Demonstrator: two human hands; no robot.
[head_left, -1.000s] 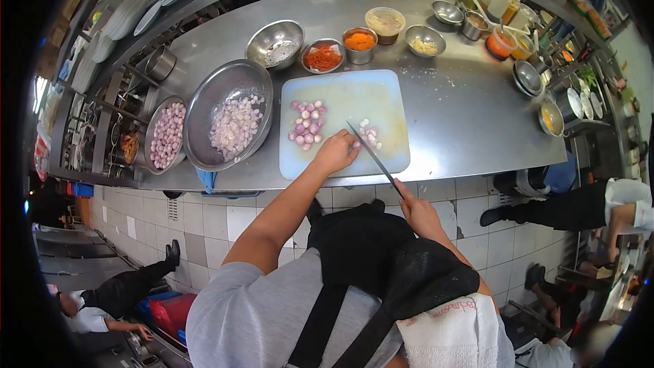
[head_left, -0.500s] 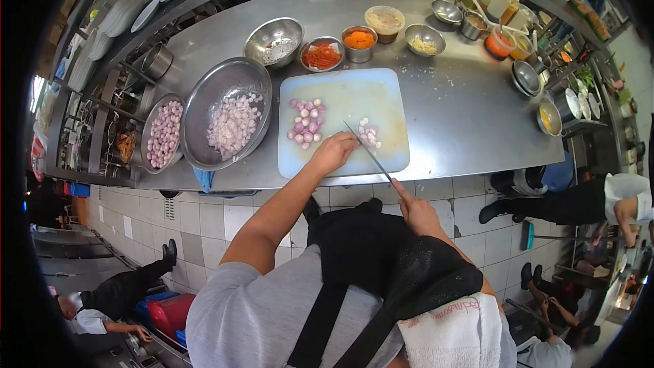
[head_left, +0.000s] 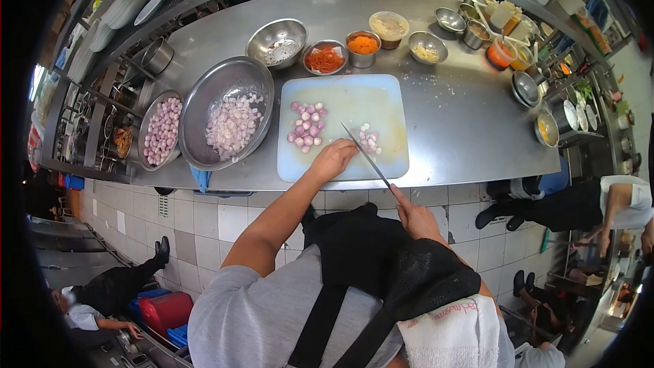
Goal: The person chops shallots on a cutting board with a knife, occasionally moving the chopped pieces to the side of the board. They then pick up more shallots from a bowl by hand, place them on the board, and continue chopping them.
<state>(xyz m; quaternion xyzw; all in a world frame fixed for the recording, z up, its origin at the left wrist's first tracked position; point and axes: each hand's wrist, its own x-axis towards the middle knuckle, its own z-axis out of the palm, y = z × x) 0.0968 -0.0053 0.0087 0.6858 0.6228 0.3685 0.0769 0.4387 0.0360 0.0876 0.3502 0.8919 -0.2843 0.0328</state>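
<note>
Two hands work at the cutting board [head_left: 354, 99]; head view only. Left hand [head_left: 334, 159] is curled knuckles-up at the board's near edge. Whatever lies under its fingers is hidden, so I cannot tell if it grips anything. Right hand [head_left: 415, 215] is fisted round the knife [head_left: 362, 152], handle buried in the fist, blade slanting past the left hand toward the cut shallot pieces [head_left: 369, 140]. Whole shallots [head_left: 305, 126] are piled mid-board.

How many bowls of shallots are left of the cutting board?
2: a big bowl of cut pieces beside the board, and a smaller bowl of whole ones left of it. None seems hidden.
</note>
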